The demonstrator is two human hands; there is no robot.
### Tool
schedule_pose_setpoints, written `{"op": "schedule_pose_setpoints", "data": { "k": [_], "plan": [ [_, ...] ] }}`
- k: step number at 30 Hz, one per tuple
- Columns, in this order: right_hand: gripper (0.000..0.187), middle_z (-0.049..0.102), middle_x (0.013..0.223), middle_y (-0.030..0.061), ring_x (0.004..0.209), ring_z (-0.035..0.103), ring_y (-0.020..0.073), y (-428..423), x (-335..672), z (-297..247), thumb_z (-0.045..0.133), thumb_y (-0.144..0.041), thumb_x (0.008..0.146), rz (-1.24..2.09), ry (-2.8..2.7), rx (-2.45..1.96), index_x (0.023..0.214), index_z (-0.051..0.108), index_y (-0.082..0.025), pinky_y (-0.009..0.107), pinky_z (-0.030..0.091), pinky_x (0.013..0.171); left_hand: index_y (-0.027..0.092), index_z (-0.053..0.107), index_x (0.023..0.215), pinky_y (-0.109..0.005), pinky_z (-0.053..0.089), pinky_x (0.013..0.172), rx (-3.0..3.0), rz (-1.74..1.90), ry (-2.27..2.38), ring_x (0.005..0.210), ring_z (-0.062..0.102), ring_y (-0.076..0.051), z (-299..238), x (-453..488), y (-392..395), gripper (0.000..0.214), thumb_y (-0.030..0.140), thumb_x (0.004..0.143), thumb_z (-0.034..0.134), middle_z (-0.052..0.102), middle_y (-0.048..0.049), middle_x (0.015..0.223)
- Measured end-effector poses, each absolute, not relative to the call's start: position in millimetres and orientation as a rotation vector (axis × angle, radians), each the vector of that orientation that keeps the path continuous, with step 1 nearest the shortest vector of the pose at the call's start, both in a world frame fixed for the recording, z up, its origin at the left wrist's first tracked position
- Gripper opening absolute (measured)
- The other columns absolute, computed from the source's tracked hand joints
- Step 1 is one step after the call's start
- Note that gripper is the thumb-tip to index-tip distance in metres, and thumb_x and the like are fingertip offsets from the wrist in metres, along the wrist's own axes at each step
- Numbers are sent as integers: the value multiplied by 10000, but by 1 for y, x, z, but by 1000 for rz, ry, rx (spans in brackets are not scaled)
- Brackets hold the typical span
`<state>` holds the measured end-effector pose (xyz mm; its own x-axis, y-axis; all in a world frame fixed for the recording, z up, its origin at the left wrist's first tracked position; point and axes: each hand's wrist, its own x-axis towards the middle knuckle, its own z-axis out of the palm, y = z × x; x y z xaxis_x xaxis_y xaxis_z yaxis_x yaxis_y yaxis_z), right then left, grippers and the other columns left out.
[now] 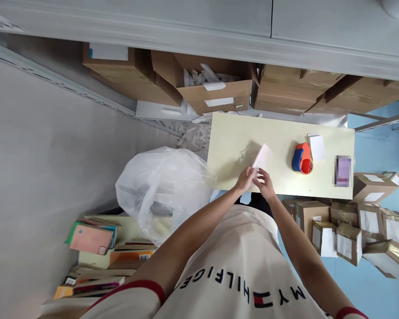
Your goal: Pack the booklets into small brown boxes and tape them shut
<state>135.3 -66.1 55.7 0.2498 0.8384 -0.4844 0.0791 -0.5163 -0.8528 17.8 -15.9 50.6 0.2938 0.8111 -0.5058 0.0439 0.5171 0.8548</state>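
Note:
A slim white box [262, 156], slightly blurred, is tilted above the cream table [232, 133]. My left hand [245, 180] is closed around its lower end. Close beside that end is my right hand [265, 183], its fingers bent and apart. A small greyish patch shows between the two hands, too unclear to name. To the right on the table stands an orange and blue tape dispenser [302, 158], with a small stack of white cards [317, 147] just behind it.
A pixelated purple item [344, 171] lies at the table's right end. Open cardboard boxes [216, 95] line the shelf behind. A white plastic bag [162, 186] bulges at the left. Small cartons [346, 235] crowd the right floor; phone-case packages [91, 239] are stacked at lower left.

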Motion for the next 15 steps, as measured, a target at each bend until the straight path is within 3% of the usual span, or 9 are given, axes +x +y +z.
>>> {"op": "schedule_pose_setpoints", "data": {
  "k": [4,8,15],
  "plan": [
    [652,489,1327,144,1149,528,288,-67,128,44,684,-530,691,1276,-903,-1929,1262,567,-237,442,524,853,170,584,1227,-359,401,1033,859,564,1424,1258,526,-267,40,-12,-14,499,535,920,437,608,-123,1317],
    [662,484,1346,151,1170,533,301,-77,143,33,678,-505,680,1199,-827,-2067,1267,561,-221,455,521,886,165,657,1090,-387,373,1065,995,480,1453,1252,518,-284,34,-26,-20,430,500,919,448,636,-118,1252],
    [677,507,1363,162,1138,583,295,-61,135,24,662,-450,688,1283,-803,-2037,1304,542,-196,442,553,862,186,655,1103,-379,361,1085,1004,517,1468,1242,520,-255,35,-29,-21,332,407,914,496,622,-99,1252]
  ]
}}
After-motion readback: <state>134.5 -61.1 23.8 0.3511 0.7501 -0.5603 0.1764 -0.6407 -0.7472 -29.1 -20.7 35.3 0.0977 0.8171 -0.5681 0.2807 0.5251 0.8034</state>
